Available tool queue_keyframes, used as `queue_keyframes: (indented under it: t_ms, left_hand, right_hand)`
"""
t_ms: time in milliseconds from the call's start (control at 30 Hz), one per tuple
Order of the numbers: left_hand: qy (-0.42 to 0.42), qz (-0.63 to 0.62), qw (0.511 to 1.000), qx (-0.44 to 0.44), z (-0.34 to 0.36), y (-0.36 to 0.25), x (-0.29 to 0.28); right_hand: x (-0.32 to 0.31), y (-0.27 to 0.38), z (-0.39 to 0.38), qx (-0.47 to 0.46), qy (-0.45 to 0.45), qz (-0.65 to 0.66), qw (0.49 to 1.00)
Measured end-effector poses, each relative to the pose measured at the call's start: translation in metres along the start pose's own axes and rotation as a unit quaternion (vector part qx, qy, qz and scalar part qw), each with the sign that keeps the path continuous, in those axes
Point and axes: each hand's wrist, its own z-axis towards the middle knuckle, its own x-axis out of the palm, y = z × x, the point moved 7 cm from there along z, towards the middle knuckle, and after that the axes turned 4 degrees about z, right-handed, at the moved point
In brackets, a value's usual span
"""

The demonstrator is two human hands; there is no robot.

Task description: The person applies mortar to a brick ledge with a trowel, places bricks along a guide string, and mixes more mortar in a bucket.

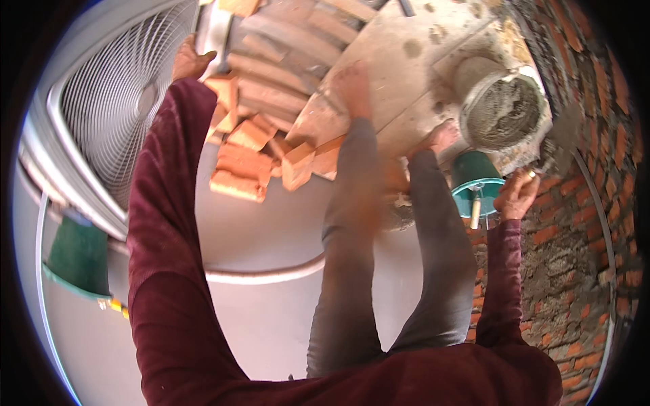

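My left hand (pixel 193 59) is raised at the upper left, fingers curled at a pale metal upright (pixel 215 34) beside a large white unit with a round fan grille (pixel 128 101). At the right, my right hand (pixel 519 195) is closed around the handle of a trowel, whose grey, mortar-smeared blade (pixel 560 139) points up along the brick wall. Just left of that hand sits a green bucket (pixel 476 166) with a wooden-handled tool (pixel 476 210) at its rim. Above it stands a round bucket of wet grey mortar (pixel 504 111).
My bare feet stand on a plank platform (pixel 399 47). Loose orange bricks (pixel 240 169) lie beside wooden boards (pixel 284 47). A blurred orange shape (pixel 391 179) shows between my legs. The rough brick wall (pixel 562 250) runs down the right; another green bucket (pixel 78 254) is at lower left.
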Motion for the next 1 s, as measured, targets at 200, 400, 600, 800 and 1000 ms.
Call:
queue_keyframes:
  t_ms: [200,400,600,800,1000]
  left_hand:
    - [-0.015,-0.013,0.996,0.087,0.078,-0.038,0.019]
    - [-0.071,0.040,0.995,0.066,0.145,-0.073,0.059]
    - [-0.025,-0.035,0.999,0.003,0.148,0.009,0.066]
    - [-0.032,-0.082,0.987,-0.133,0.113,0.053,0.084]
    - [0.049,0.002,0.993,-0.106,0.076,-0.036,0.040]
  right_hand:
    - [0.023,0.027,0.009,0.051,-0.077,-0.017,0.996]
    - [0.018,0.028,-0.001,-0.010,-0.172,0.124,0.977]
    - [0.061,-0.045,0.010,-0.034,-0.110,-0.152,0.982]
    - [0.047,-0.104,0.013,0.023,-0.027,-0.141,0.989]
    - [0.027,-0.014,-0.007,0.052,-0.044,0.106,0.992]
